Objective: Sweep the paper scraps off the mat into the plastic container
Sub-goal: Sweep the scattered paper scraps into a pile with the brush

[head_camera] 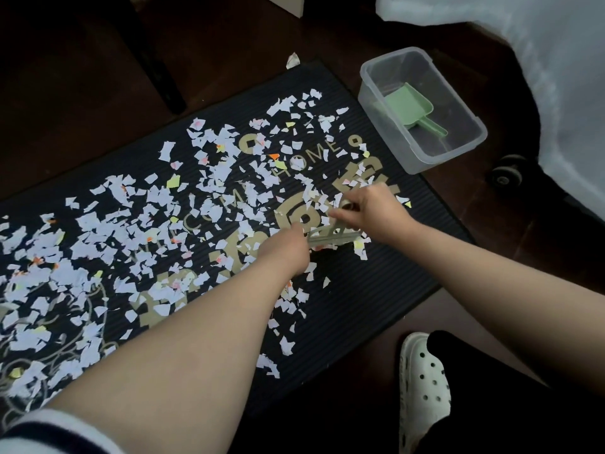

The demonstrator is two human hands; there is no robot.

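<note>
**Paper scraps spread across the mat, container waiting at its far corner**

Paper scraps [108, 231], mostly white with a few yellow, orange and pink pieces, are scattered over nearly the whole dark ribbed mat [366, 290]. The mat's long axis runs from the lower left of the view to the upper right, and the band of scraps follows that line, densest toward the left and thinning near the right end. One stray piece [293, 59] lies on the dark floor [82, 77] just beyond the mat's far edge.

A thin, pale, straight tool [334, 236], possibly a small brush or ruler, is held low over the scraps between both hands; its kind cannot be told. The left hand [283, 249] is closed around its near end, and the right hand [370, 209] is curled over its far end, fingers bent onto it.

The plastic container [465, 116], clear and rectangular, is seen on the floor touching the mat's far right corner, its long axis pointing away from the viewer. A green scoop [411, 104] lies inside it, handle toward the right. A white perforated clog [424, 385] is visible at the lower right, just off the mat.
</note>
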